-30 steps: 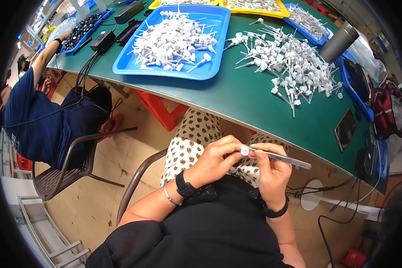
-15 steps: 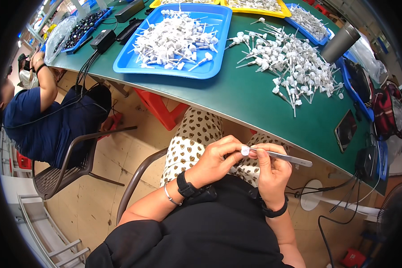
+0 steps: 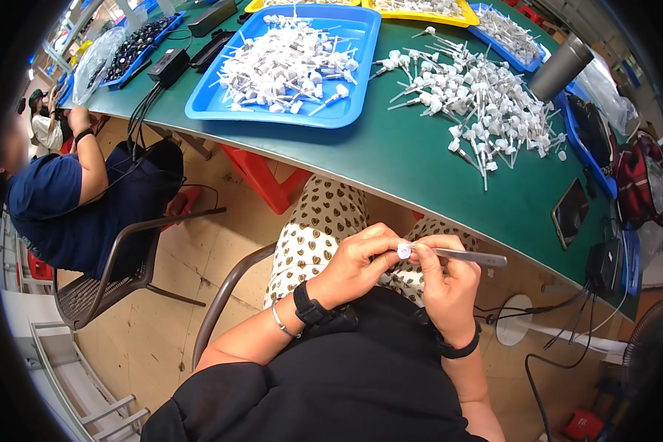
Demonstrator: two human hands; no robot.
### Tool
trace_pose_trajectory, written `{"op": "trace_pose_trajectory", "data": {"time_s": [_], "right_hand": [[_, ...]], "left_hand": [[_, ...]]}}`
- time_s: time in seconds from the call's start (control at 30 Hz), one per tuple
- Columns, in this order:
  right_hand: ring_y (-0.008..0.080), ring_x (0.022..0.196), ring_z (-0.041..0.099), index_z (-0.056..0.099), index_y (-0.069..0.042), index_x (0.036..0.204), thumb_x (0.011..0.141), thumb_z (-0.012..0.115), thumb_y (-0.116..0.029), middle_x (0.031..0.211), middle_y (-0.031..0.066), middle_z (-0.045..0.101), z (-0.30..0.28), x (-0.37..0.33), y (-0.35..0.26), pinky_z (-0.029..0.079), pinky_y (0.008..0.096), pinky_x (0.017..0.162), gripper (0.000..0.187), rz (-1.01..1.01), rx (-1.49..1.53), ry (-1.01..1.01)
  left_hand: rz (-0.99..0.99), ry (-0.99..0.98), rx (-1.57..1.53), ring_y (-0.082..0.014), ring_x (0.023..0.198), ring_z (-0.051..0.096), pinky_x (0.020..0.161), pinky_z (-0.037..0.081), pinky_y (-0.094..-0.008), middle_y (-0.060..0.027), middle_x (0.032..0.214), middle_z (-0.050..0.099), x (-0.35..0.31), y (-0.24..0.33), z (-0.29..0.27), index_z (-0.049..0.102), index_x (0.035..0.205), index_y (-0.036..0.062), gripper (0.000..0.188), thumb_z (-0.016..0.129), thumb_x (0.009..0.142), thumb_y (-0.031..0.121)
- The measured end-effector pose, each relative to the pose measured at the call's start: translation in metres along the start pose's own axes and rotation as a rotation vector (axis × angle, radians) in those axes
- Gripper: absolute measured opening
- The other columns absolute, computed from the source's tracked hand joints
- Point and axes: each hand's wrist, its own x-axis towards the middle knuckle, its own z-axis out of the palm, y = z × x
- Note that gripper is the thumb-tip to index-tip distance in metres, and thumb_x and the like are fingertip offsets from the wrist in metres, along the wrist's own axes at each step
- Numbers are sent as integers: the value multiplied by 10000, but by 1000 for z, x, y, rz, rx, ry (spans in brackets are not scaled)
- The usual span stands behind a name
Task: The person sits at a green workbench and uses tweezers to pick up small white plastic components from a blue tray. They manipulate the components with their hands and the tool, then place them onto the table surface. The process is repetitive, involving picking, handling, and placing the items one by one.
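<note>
Seen from above, a seated person works over their lap, below the near edge of a green surface (image 3: 420, 158). The left hand (image 3: 357, 264) pinches a small white round cap (image 3: 404, 251) between thumb and fingertips, its grip narrow and closed on the piece, held face-up, probably to steady it. The right hand (image 3: 446, 283) closes around slim metal tweezers (image 3: 464, 255), whose handle juts out to the right while the tip meets the cap. The cap looks tiny, pale and disc-like; finer detail cannot be made out. On the surface beyond, a blue tray (image 3: 346, 110) holds a heap of white plastic stemmed parts, and more such parts (image 3: 479, 96) lie loose to its right.
</note>
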Motion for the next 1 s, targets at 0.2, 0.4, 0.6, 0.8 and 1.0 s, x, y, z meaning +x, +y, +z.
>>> {"op": "trace_pose_trajectory", "data": {"time_s": [0.2, 0.4, 0.6, 0.8, 1.0], "right_hand": [[133, 809, 698, 642, 54, 1023, 977, 648, -39, 923, 94, 708, -2, 1, -4, 581, 266, 755, 104, 230, 378, 44], [135, 860, 687, 634, 48, 1066, 978, 641, -27, 984, 102, 696, -13, 2, -13, 580, 269, 797, 116, 94, 408, 200], [134, 857, 690, 615, 33, 1066, 990, 628, -42, 1000, 111, 700, -26, 2, -9, 580, 268, 793, 107, 45, 384, 232], [138, 856, 693, 617, 34, 1066, 989, 635, -49, 991, 106, 697, -35, 2, -14, 590, 280, 798, 115, 15, 405, 254], [137, 857, 689, 621, 37, 1067, 988, 632, -43, 988, 108, 694, -47, 5, -10, 598, 288, 800, 112, -14, 440, 327]], "left_hand": [[-55, -21, -64, -138, 775, 639, 657, 520, -277, -71, 931, 667, -1, 0, -2, 729, 1101, 12, 179, 670, 932, 2], [-56, -10, -64, -111, 764, 643, 652, 536, -258, -78, 939, 673, 8, 19, -11, 720, 1141, 13, 210, 655, 942, -1], [139, 263, -62, -96, 682, 624, 624, 510, -255, -64, 887, 686, 64, 68, -54, 713, 1097, 7, 186, 679, 914, -1], [189, 470, 861, -226, 932, 689, 802, 544, -306, -149, 1065, 712, 159, 69, -167, 644, 1243, 7, 408, 754, 893, 188], [483, 100, 844, -345, 1123, 618, 973, 493, -391, -154, 1201, 653, 169, 58, -98, 640, 1233, 64, 372, 729, 873, 99]]}}
